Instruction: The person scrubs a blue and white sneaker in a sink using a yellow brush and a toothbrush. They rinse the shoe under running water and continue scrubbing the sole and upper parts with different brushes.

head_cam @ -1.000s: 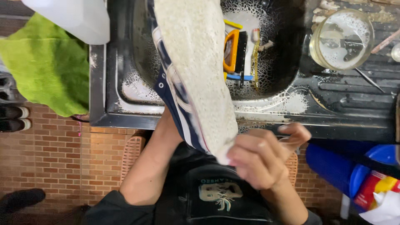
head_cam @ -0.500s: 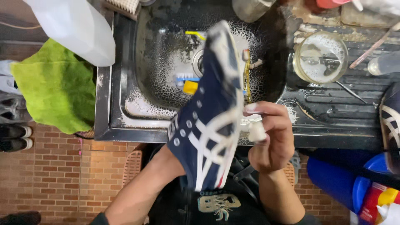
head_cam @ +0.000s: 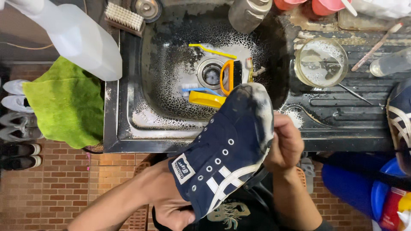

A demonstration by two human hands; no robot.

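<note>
A navy blue sneaker (head_cam: 222,149) with white stripes and no laces is held over the front rim of a dark metal sink (head_cam: 128,128), upper side facing me, its soapy toe pointing toward the basin. My left hand (head_cam: 173,209) grips the heel end from below. My right hand (head_cam: 284,143) clasps the side of the toe. In the sudsy basin lie a yellow toothbrush (head_cam: 212,51), a blue toothbrush (head_cam: 195,89) and a yellow and black brush (head_cam: 227,77).
A green cloth (head_cam: 64,102) hangs left of the sink under a white plastic jug (head_cam: 77,36). A scrub brush (head_cam: 124,17) rests on the back rim. A glass bowl of soapy water (head_cam: 321,62) and a second navy sneaker (head_cam: 400,124) sit on the drainboard. Shoes line the brick floor.
The sneaker has been turned from sole-up to upper-side-up and lowered toward the sink's front edge. My right hand shifted from the heel end to the toe side.
</note>
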